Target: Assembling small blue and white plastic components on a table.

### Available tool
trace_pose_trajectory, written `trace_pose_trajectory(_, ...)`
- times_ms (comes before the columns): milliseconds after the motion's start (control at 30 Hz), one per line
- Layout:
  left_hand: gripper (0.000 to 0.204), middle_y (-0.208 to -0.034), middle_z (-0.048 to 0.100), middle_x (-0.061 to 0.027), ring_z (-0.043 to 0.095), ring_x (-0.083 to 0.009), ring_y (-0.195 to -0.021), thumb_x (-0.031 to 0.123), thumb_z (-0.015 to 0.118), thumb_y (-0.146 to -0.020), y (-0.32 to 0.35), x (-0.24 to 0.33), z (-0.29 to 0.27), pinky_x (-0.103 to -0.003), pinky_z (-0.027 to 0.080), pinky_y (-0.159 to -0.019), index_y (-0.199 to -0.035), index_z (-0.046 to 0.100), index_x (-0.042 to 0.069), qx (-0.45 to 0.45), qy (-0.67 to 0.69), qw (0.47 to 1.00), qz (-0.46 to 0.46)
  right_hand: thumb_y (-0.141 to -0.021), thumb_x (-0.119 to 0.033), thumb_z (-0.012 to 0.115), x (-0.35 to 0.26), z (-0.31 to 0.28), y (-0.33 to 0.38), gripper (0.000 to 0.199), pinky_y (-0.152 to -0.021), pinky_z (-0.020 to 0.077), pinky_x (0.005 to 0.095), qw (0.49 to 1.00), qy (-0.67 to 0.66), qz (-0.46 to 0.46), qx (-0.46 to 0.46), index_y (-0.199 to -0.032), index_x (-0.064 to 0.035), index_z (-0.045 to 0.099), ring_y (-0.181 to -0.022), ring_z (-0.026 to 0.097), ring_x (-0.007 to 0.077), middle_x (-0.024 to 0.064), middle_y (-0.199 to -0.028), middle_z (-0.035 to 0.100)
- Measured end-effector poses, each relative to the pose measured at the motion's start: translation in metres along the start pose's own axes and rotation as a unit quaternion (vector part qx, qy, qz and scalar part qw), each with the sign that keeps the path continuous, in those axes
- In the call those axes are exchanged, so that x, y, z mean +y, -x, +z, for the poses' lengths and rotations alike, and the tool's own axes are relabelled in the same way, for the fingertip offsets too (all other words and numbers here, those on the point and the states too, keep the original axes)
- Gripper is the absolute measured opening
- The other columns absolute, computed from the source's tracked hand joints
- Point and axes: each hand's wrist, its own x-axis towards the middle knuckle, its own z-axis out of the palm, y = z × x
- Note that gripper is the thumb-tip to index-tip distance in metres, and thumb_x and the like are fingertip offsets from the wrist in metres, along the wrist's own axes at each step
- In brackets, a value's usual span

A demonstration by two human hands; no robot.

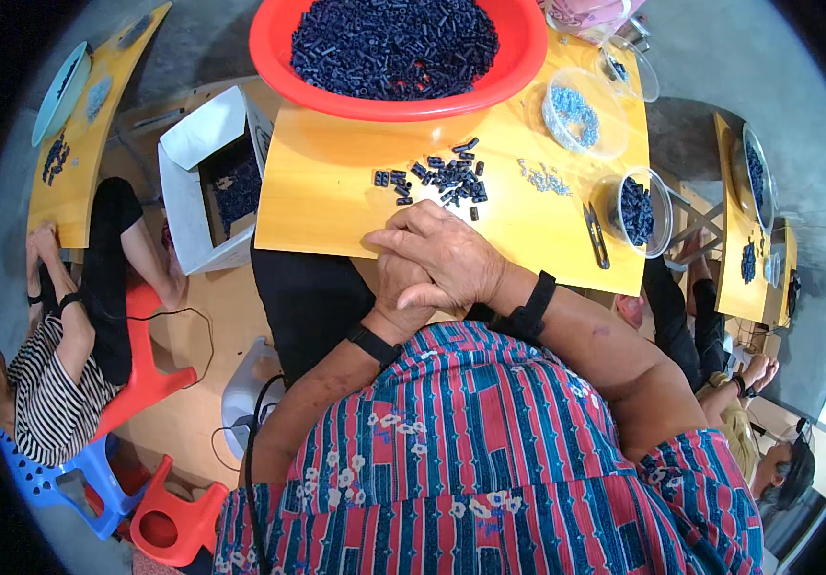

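My right hand (453,251) is folded over my left hand (401,286) at the near edge of the yellow table (327,206). Both are closed around each other, and no object shows in them. The left fingers are largely hidden. Just beyond them lies a loose pile of small dark plastic pieces (453,178). Right of this are small silvery metal pieces (545,178). A slim dark-handled hand tool (596,236) lies near the right edge, beside a clear tub (663,213) of dark pieces.
A large red basin (274,72) of dark pieces stands at the back. Clear containers with light-blue pieces (571,117) are at the far right. An open white box (178,225) sits left of the table. People sit at yellow tables on both sides; red stools (175,513) stand lower left.
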Motion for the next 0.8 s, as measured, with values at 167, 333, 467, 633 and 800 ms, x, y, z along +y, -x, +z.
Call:
trace_pose_trajectory(167, 0.039, -0.101, 0.066, -0.0134, 0.063, -0.0333, -0.099, 0.03, 0.077, -0.074, 0.007, -0.002, 0.003, -0.045, 0.051, -0.083, -0.103, 0.069, 0.006, -0.002, 0.021, 1.0, -0.021, -0.079, -0.079, 0.052, 0.001, 0.003, 0.003, 0.088, -0.095, 0.0428, 0.0446, 1.0, -0.009, 0.003, -0.004, -0.129, -0.0069, 0.06, -0.101, 0.054, 0.0362, 0.0176, -0.109, 0.057)
trace_pose_trajectory(333, 0.037, -0.1, 0.066, -0.013, 0.064, -0.0337, -0.098, 0.03, 0.076, -0.075, -0.001, 0.002, -0.001, -0.046, 0.051, -0.082, -0.102, 0.069, 0.006, 0.019, 0.042, 0.999, -0.018, -0.079, -0.078, 0.053, 0.001, 0.002, 0.001, 0.087, -0.094, 0.043, 0.0451, 1.0, 0.005, -0.004, 0.009, -0.129, -0.0076, 0.06, -0.1, 0.054, 0.0365, 0.0178, -0.109, 0.057)
trace_pose_trajectory(467, 0.031, -0.098, 0.066, -0.0134, 0.063, -0.0342, -0.095, 0.029, 0.075, -0.075, -0.007, -0.004, 0.002, -0.047, 0.05, -0.079, -0.097, 0.07, 0.007, 0.003, -0.004, 1.0, -0.01, -0.08, -0.064, 0.062, 0.011, 0.0, -0.001, 0.074, -0.098, 0.043, 0.0431, 1.0, 0.019, -0.017, 0.015, -0.126, -0.0059, 0.061, -0.105, 0.054, 0.0358, 0.0177, -0.109, 0.059)
trace_pose_trajectory(633, 0.013, -0.079, 0.067, -0.0094, 0.062, -0.0309, -0.085, 0.018, 0.076, -0.073, -0.019, -0.002, -0.006, -0.041, 0.049, -0.076, -0.076, 0.071, 0.006, -0.012, 0.004, 1.0, 0.01, -0.095, -0.024, 0.056, 0.01, -0.011, 0.018, 0.033, -0.098, 0.0452, 0.0381, 0.964, -0.144, 0.106, 0.198, -0.118, -0.003, 0.066, -0.109, 0.058, 0.03, 0.0142, -0.113, 0.064)
trace_pose_trajectory(800, 0.011, -0.073, 0.066, -0.0052, 0.059, -0.0235, -0.077, 0.015, 0.08, -0.072, -0.024, 0.001, -0.01, -0.035, 0.048, -0.072, -0.076, 0.073, 0.008, -0.007, 0.078, 0.996, -0.049, -0.101, -0.01, 0.05, 0.005, -0.026, 0.053, 0.027, -0.083, 0.0486, 0.0244, 0.849, -0.356, 0.3, 0.25, -0.121, -0.0012, 0.066, -0.089, 0.058, 0.0086, 0.0022, -0.099, 0.065)
